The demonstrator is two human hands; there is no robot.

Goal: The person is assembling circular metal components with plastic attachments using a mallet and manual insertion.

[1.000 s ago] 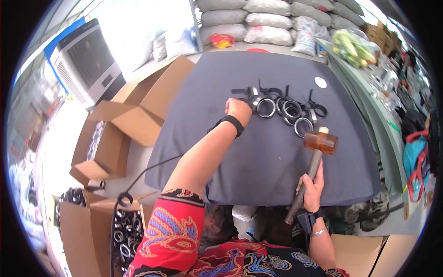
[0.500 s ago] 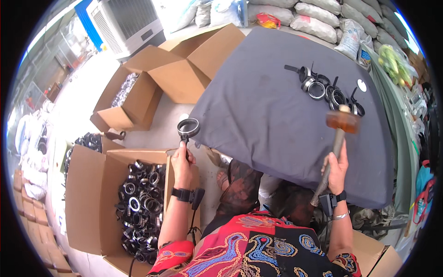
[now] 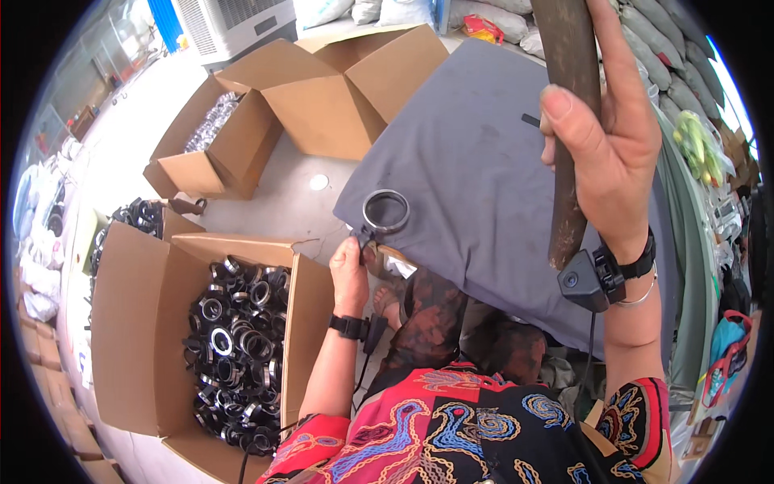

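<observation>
My left hand [image 3: 348,270] is closed on the tab of a metal ring with a black rim [image 3: 367,218], which is at the near left corner of the cloth-covered table [image 3: 459,161]. Raised high and close to the camera, my right hand [image 3: 617,153] grips the dark handle of a hammer [image 3: 567,218]. The hammer's head is out of the picture above. Behind that hand a black tab [image 3: 530,120] shows on the cloth; whatever it belongs to is hidden.
At my left stands a cardboard box [image 3: 133,323] holding many black-and-silver rings [image 3: 230,347]. Farther off are a box of silver rings [image 3: 211,123] and another open carton [image 3: 322,113]. Stacked sacks [image 3: 645,48] line the back; a green cloth [image 3: 685,242] hangs at the right.
My right hand has lifted the hammer up toward the camera, and its head has left the picture. My left hand has brought the ring rightward to the table's corner.
</observation>
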